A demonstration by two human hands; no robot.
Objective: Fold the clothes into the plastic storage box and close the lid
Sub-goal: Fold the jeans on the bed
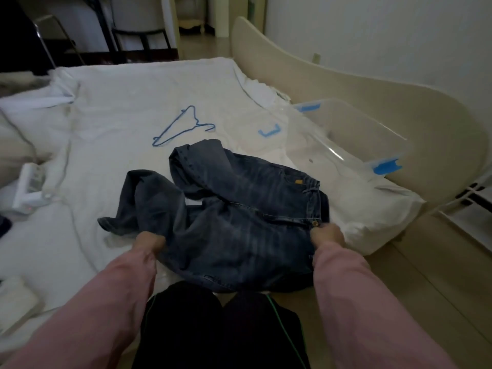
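The left hand [149, 242] grips a bunch of the jeans [239, 209] at the near edge of one leg, its fingers curled into the cloth. The right hand [326, 234] pinches the waistband just beside the button. The hands are well apart, with the jeans stretched between them. Both arms wear pink sleeves.

The jeans lie rumpled on the bed [119, 102], waist to the right and legs crumpled toward the left and far side; their near edge hangs over the bed's edge.

Beyond the jeans lies a blue hanger [183, 126]. To the right stands the clear box [359, 129] with blue latches, open, against the bed frame. What looks like its lid [270, 131] lies flat beside it.
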